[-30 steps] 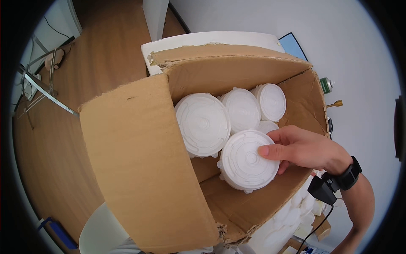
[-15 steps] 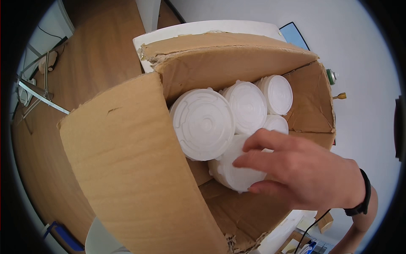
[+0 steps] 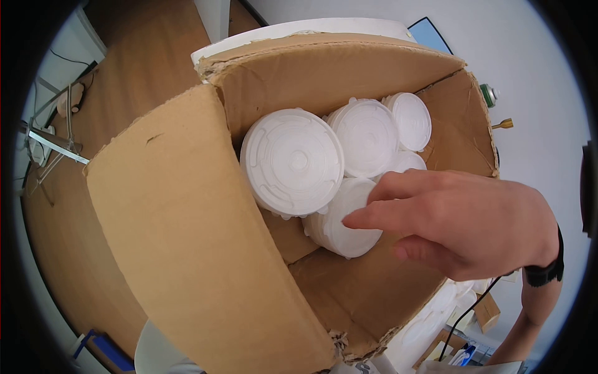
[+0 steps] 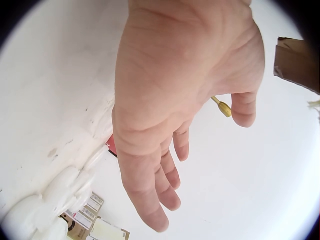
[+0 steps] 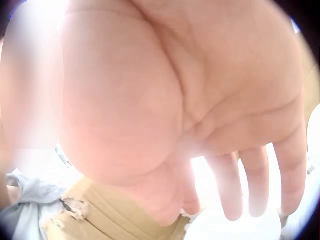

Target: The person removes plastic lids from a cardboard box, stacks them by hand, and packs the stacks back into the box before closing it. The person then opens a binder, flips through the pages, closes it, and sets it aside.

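Observation:
An open cardboard box (image 3: 180, 249) holds several stacks of round white lids with small tabs at their rims. The biggest-looking stack (image 3: 293, 162) is at the left, with two more lid stacks (image 3: 364, 140) behind it to the right. My right hand (image 3: 461, 224) reaches in from the right, back upward, fingers over the front lid stack (image 3: 349, 230) and partly hiding it. Those fingers are spread and loosely straight in the right wrist view, nothing gripped. Outside the head view, my left hand (image 4: 170, 90) hangs with fingers extended, holding nothing.
The box's near-left flap (image 3: 156, 206) folds outward, its corners torn. Behind the box is a white surface (image 3: 311, 28). A green can (image 3: 488, 95) and a brass-coloured tip (image 3: 503, 123) stick out past its right side. More white items (image 3: 430, 318) lie below right.
My right hand has let go of the front lid stack it gripped, thumb on top, and drawn back to the right. That stack now sits lower, leaning beside the left stack.

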